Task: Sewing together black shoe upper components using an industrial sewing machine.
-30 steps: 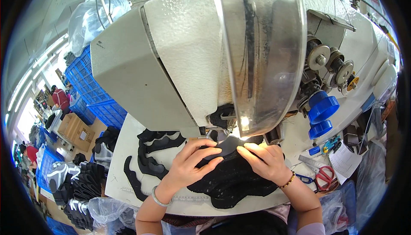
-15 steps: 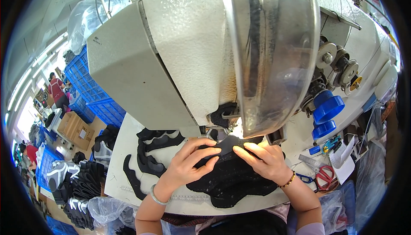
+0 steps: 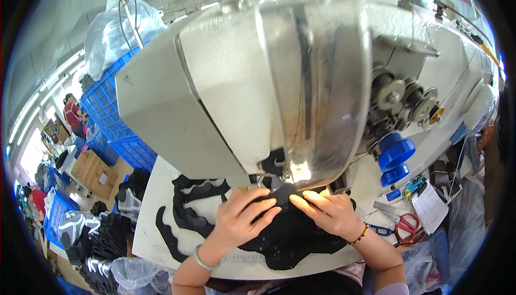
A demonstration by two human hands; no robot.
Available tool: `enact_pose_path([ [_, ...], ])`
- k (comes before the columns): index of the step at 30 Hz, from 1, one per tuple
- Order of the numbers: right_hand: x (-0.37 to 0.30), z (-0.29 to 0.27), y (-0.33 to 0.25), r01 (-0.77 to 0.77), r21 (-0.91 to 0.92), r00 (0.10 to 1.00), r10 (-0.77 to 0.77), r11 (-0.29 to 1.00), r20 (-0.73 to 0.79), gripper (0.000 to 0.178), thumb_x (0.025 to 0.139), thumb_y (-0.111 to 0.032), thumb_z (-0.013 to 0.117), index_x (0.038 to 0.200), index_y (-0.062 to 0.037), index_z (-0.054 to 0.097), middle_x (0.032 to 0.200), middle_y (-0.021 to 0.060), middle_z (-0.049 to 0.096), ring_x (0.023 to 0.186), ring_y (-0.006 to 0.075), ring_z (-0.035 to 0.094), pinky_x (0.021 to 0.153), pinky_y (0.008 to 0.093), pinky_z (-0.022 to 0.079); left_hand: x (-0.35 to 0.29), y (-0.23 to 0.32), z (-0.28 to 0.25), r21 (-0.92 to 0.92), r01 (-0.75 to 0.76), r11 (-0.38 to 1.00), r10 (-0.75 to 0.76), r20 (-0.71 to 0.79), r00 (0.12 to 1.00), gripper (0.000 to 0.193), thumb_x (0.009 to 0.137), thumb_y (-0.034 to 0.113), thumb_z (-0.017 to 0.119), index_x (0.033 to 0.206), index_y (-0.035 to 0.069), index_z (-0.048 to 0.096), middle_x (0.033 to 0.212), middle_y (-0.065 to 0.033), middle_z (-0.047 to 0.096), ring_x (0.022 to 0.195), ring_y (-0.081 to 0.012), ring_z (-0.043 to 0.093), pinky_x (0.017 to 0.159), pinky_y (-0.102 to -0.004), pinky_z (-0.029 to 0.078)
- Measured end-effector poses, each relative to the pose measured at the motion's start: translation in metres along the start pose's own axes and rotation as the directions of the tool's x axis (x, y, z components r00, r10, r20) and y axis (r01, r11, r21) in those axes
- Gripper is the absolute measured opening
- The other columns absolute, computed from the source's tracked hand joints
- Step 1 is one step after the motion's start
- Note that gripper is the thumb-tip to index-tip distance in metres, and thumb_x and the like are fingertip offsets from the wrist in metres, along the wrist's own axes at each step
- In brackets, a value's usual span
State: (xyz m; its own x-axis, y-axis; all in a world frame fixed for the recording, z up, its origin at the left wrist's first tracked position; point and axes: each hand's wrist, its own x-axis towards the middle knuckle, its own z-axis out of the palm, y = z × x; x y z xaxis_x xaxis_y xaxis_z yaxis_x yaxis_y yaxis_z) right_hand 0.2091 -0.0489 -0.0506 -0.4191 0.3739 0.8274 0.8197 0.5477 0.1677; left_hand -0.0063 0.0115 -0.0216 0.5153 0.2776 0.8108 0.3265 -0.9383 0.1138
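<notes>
A dark fabric piece [image 3: 281, 194] lies at the needle area of a large pale sewing machine [image 3: 220, 69]. My left hand [image 3: 243, 217] is closed on its left side, thumb and fingers pinching near the edge. On the other side, my right hand [image 3: 334, 214] presses its fingertips together on the same piece. Under both hands spreads a pile of black fabric pieces [image 3: 293, 244] on the white table [image 3: 148, 241]. Curved black strips [image 3: 170, 236] lie left of my left hand. A clear curved shield [image 3: 322, 90] hangs in front of the machine head, near a lit lamp [image 3: 300, 171].
Red-handled scissors [image 3: 409, 228], a paper sheet [image 3: 430, 208] and a metal ruler [image 3: 388, 210] lie at the right. Blue knobs [image 3: 396, 151] stick out of the machine. Blue crates [image 3: 110, 98], a cardboard box [image 3: 94, 172] and stacked dark shoe parts [image 3: 110, 228] stand left.
My view has shifted, so the machine's shield and knobs sit further left in the picture. Both hands keep hold of the fabric piece, whose lighter grey face shows less now.
</notes>
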Motion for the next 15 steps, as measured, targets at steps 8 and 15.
enact_pose_path([
  [8, -0.007, 0.007, 0.003, 0.071, -0.063, 0.995, -0.075, 0.995, -0.065, 0.044, 0.068, -0.006, 0.066, 0.109, -0.019, 0.068, 0.103, -0.0046, 0.057, 0.062, 0.0043, 0.049, 0.044, 0.0196, 0.033, -0.012, 0.004, 0.01, 0.299, -0.104, 0.949, 0.123, -0.043, 0.991, 0.033, 0.066, 0.012, 0.077, 0.098, 0.013, 0.071, 0.101, 0.0042, 0.064, 0.057, -0.0123, 0.041, 0.048, -0.0212, 0.036],
  [15, -0.01, 0.015, 0.008, 0.04, -0.048, 0.99, -0.046, 0.998, -0.133, 0.043, 0.068, -0.006, 0.067, 0.11, -0.0189, 0.068, 0.104, -0.0052, 0.058, 0.06, 0.0039, 0.049, 0.042, 0.0205, 0.035, -0.005, 0.009, 0.006, 0.319, -0.1, 0.943, 0.1, 0.015, 0.995, 0.03, 0.067, 0.009, 0.077, 0.096, 0.011, 0.07, 0.096, 0.0016, 0.064, 0.06, -0.015, 0.044, 0.052, -0.0235, 0.039],
])
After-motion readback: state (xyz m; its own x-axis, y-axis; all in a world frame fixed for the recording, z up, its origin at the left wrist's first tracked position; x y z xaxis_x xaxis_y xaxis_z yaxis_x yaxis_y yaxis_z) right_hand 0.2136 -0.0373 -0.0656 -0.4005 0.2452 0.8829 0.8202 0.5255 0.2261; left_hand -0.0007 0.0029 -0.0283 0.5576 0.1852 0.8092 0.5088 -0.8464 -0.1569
